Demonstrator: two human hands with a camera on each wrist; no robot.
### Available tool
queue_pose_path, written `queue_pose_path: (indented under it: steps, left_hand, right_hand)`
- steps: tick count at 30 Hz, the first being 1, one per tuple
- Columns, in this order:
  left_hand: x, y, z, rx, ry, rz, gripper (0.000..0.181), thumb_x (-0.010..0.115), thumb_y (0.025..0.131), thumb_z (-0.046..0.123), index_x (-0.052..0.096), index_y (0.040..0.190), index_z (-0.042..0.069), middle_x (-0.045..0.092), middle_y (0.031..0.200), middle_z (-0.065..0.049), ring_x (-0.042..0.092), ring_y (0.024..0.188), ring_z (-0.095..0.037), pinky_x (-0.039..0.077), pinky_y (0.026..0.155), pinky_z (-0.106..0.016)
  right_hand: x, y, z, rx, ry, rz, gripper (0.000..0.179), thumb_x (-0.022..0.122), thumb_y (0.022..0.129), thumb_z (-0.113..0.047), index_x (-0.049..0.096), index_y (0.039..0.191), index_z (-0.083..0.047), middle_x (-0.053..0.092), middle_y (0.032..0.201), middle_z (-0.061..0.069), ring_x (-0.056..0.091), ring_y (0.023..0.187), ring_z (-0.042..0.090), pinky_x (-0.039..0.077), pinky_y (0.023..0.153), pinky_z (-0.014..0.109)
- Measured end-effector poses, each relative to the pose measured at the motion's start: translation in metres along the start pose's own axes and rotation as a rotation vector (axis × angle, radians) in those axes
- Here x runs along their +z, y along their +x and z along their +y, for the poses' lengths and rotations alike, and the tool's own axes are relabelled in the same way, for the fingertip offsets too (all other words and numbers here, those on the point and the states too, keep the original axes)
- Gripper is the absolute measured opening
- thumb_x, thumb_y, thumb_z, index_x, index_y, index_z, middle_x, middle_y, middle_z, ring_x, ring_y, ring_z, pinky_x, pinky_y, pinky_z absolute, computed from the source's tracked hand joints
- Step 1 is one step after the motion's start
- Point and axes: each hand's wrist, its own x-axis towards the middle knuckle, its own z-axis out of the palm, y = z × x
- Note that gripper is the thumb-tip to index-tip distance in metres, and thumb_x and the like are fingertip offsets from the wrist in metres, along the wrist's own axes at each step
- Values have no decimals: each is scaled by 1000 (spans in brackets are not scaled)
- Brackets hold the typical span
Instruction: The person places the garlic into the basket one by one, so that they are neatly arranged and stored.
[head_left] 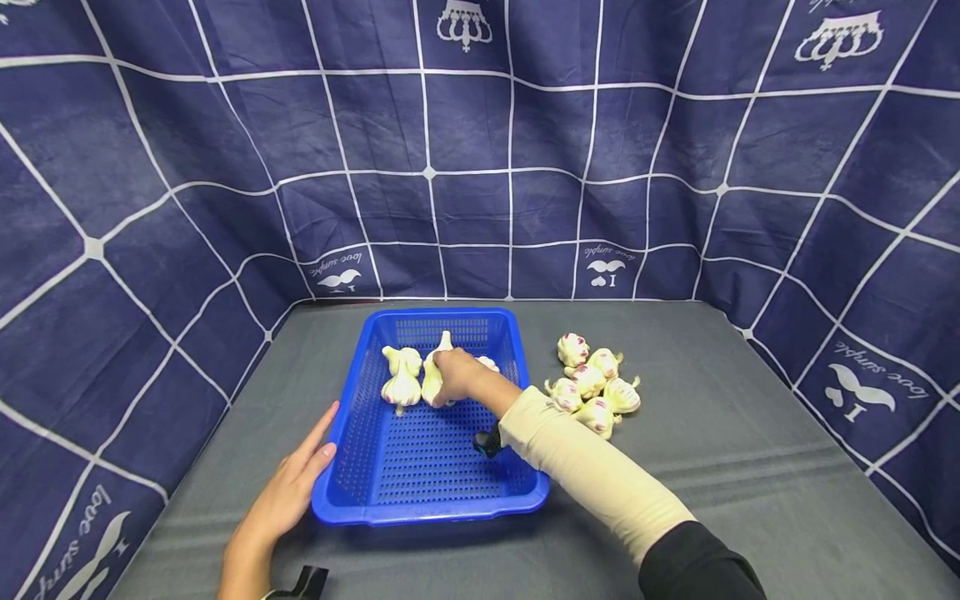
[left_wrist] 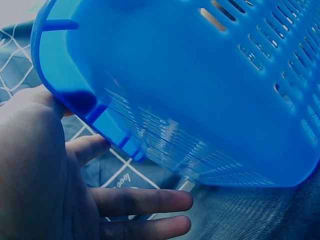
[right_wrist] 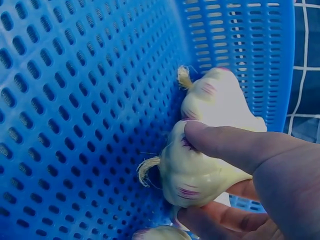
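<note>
My right hand (head_left: pixel 463 377) reaches into a blue plastic basket (head_left: pixel 427 515) and holds a garlic bulb (right_wrist: pixel 200 172) between thumb and fingers. The bulb is pale with purple streaks and a dry root tuft. Against it, toward the basket's end wall, lies another garlic bulb (right_wrist: pixel 215 95). To the left in the basket are more garlic bulbs (head_left: pixel 401 385), and one is partly hidden behind my right hand. Outside the basket, my left hand (head_left: pixel 288 487) touches the left rim, its fingers mostly straight and spread.
Several garlic bulbs (head_left: pixel 588 382) lie in a loose group on the grey cloth-covered table (head_left: pixel 720 433), right of the basket. A dark blue checked curtain (head_left: pixel 555 125) encloses the back and sides. Slotted holes cover the basket's floor and walls.
</note>
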Motion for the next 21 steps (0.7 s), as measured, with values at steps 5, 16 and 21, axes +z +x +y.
queue_pose_path:
  steps: [5, 16, 21]
  left_hand:
    - [0, -1, -1, 10, -4, 3, 53, 35, 108, 27, 22, 159, 16, 32, 154, -26, 41, 131, -50, 31, 101, -68]
    - [1, 0, 0, 7, -26, -6, 54, 35, 108, 27, 21, 159, 15, 29, 156, -26, 36, 134, -53, 28, 103, -70]
    - [0, -1, 0, 3, -5, 0, 53, 35, 108, 27, 22, 159, 18, 31, 155, -23, 39, 134, -49, 33, 107, -54]
  right_hand:
    - [0, 0, -1, 11, -14, 4, 49, 91, 69, -30, 64, 104, -9, 63, 88, 1, 61, 91, 21, 50, 79, 32]
    - [-3, 0, 0, 20, 27, 42, 69, 91, 70, -33, 62, 125, -4, 69, 106, 9, 64, 100, 25, 51, 87, 34]
    - [-9, -1, 0, -19, 63, 74, 73, 89, 72, -32, 58, 131, 0, 69, 113, 13, 63, 109, 31, 50, 93, 37]
